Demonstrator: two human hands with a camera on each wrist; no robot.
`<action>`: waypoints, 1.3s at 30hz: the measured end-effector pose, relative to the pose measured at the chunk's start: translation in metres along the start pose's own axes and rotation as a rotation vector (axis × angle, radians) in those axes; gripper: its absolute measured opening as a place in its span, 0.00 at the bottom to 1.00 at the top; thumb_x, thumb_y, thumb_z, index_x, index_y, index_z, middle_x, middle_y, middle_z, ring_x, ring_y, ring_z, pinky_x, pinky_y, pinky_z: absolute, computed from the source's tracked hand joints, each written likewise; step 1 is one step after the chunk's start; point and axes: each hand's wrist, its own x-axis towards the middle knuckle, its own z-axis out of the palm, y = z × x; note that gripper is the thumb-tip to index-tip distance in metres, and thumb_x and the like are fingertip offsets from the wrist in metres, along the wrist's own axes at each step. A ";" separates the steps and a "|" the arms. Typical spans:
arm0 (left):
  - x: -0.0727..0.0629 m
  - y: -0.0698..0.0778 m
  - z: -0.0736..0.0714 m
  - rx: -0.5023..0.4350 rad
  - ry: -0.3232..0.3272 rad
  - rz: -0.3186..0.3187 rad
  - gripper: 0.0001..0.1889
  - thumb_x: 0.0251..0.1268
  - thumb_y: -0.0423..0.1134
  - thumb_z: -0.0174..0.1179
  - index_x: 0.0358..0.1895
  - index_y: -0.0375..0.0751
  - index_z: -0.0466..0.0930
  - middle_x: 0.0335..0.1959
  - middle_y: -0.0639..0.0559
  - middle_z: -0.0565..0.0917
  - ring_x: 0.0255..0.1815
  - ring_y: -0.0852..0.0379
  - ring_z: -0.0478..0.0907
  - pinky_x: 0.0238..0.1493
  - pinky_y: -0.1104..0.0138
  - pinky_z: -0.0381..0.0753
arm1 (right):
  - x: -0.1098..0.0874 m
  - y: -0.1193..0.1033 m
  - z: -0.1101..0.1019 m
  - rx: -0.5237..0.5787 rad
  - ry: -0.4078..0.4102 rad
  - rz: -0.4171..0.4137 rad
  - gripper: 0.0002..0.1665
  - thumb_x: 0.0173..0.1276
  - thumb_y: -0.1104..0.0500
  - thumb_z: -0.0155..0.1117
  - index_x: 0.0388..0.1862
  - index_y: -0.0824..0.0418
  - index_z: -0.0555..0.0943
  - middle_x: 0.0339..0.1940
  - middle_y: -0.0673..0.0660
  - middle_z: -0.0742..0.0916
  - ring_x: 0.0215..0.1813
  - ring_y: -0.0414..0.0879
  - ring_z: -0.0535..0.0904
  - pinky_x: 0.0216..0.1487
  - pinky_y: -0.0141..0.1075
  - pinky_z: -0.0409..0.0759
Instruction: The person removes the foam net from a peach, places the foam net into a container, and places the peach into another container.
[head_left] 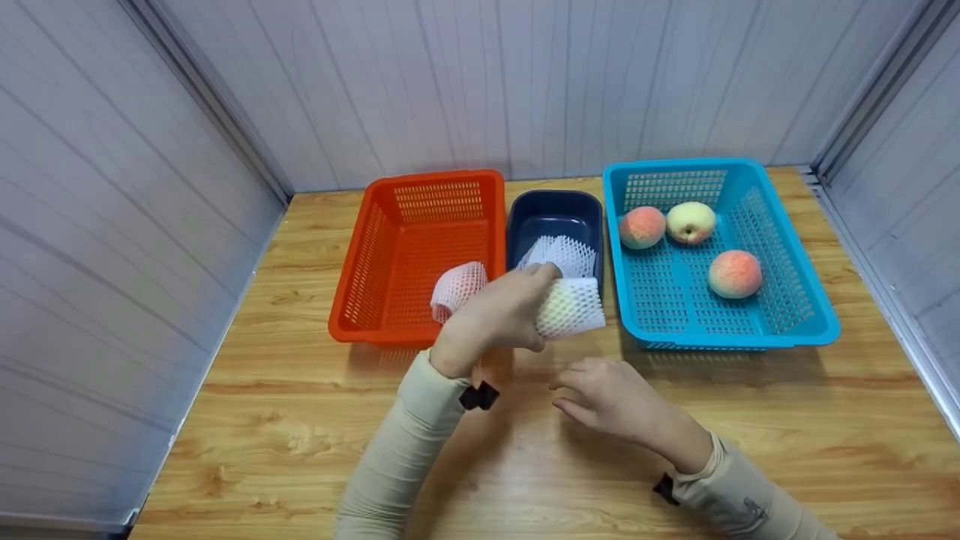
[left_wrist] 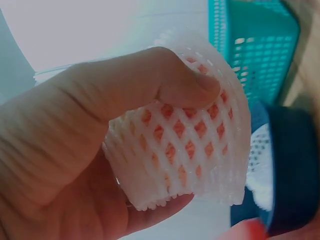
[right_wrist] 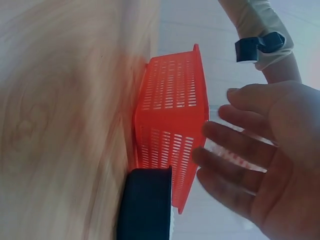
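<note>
A peach in a white foam net [head_left: 571,307] is gripped by my left hand [head_left: 501,311], above the table in front of the navy bin. In the left wrist view my thumb lies across the net [left_wrist: 185,145], with reddish peach skin showing through the mesh. My right hand [head_left: 619,397] hovers lower and to the right, fingers loosely bent and nothing in them; the right wrist view shows its fingers [right_wrist: 235,140] spread. A pink foam net sleeve [head_left: 459,289] lies in the orange basket [head_left: 346,330], partly hidden behind my left hand.
The navy bin [head_left: 555,198], holding white foam nets [head_left: 564,255], stands between the orange basket and a blue basket [head_left: 814,330]. In the blue basket lie a reddish peach [head_left: 642,227], a pale peach [head_left: 690,223] and another peach [head_left: 735,274]. Grey panels [head_left: 450,90] enclose the wooden table [head_left: 285,420].
</note>
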 end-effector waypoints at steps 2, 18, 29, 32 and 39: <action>0.000 0.001 0.010 0.026 0.010 0.023 0.44 0.36 0.41 0.81 0.60 0.46 0.64 0.46 0.53 0.75 0.42 0.57 0.73 0.48 0.65 0.77 | 0.000 -0.001 0.002 0.003 -0.044 0.021 0.08 0.59 0.56 0.72 0.35 0.56 0.84 0.30 0.48 0.84 0.32 0.43 0.81 0.32 0.39 0.80; 0.006 -0.007 0.065 0.220 0.057 0.089 0.38 0.45 0.50 0.75 0.59 0.43 0.67 0.49 0.49 0.75 0.45 0.50 0.73 0.52 0.61 0.74 | -0.001 0.001 0.007 0.039 -0.128 0.046 0.07 0.62 0.56 0.70 0.37 0.57 0.85 0.33 0.49 0.85 0.36 0.42 0.81 0.37 0.37 0.81; 0.008 -0.014 0.091 0.315 0.153 0.110 0.36 0.47 0.56 0.71 0.57 0.43 0.67 0.47 0.50 0.75 0.42 0.51 0.73 0.45 0.62 0.76 | 0.000 0.001 0.008 0.072 -0.177 0.073 0.08 0.65 0.57 0.66 0.39 0.59 0.86 0.35 0.51 0.86 0.38 0.43 0.82 0.39 0.39 0.81; 0.010 -0.017 0.096 0.336 0.159 0.103 0.37 0.47 0.56 0.72 0.58 0.44 0.67 0.47 0.50 0.75 0.43 0.51 0.73 0.45 0.61 0.76 | 0.000 0.000 0.008 0.087 -0.197 0.088 0.08 0.65 0.57 0.66 0.40 0.59 0.86 0.35 0.51 0.86 0.38 0.43 0.82 0.39 0.39 0.81; 0.012 -0.022 0.109 0.381 0.167 0.081 0.38 0.45 0.56 0.72 0.59 0.45 0.66 0.48 0.50 0.73 0.43 0.50 0.71 0.43 0.60 0.75 | -0.001 0.001 0.008 0.107 -0.218 0.110 0.09 0.65 0.55 0.67 0.41 0.59 0.85 0.35 0.50 0.86 0.38 0.43 0.82 0.40 0.39 0.80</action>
